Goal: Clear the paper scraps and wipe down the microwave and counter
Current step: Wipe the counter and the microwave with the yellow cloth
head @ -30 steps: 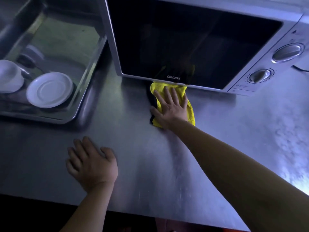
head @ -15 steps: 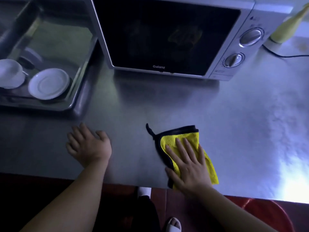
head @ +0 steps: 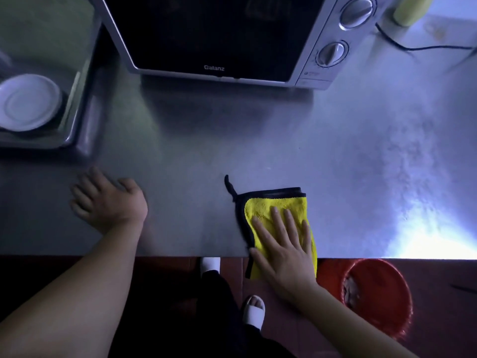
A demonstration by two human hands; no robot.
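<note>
In front of the microwave [head: 219, 34], the steel counter [head: 232, 140] runs wide, from the sink [head: 85, 125] on the microwave's left side to a bright glare on its right side. I judge that the step in hand is wiping this counter, in strokes from the microwave toward the near edge. Below that edge, off to the right of the microwave's front, a red bucket [head: 376, 295] stands on the floor. Something pale lies in it, perhaps the paper scraps, but I cannot tell.

The yellow cloth [head: 273, 205] with its black border lies folded at the near edge, well apart from the microwave door, and its lower part hangs over the edge. My right hand [head: 284, 249] presses flat on it, fingers [head: 278, 223] straight and a little spread, gripping nothing. My left hand [head: 108, 202] rests on the counter in front of the microwave's left corner, fingers relaxed and holding nothing.

To do the step well, I should press with a flat palm so the whole cloth touches the steel, and not let it slide off the edge. I should lay the next stroke beside this one with a small overlap, working toward the glare side.
</note>
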